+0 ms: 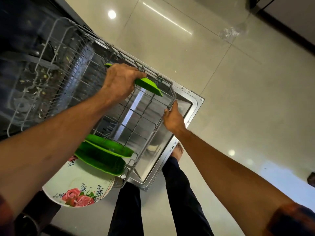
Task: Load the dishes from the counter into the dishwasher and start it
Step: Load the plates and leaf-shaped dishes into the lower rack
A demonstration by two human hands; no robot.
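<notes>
Three green plates and one floral plate are listed. The first green plate is held on edge at the far rail of the lower rack, its long axis laid along that rail and its free end pointed toward the rack's front corner. It is gripped by the left hand, fingers curled over its top edge. The rack's front rim is grasped by the right hand, fingers hooked round the wire. The second green plate and third green plate are stood on edge side by side at the rack's near side, long axes roughly parallel to the first. The floral plate is partly covered by the third. The rack is drawn out over the open dishwasher door.
</notes>
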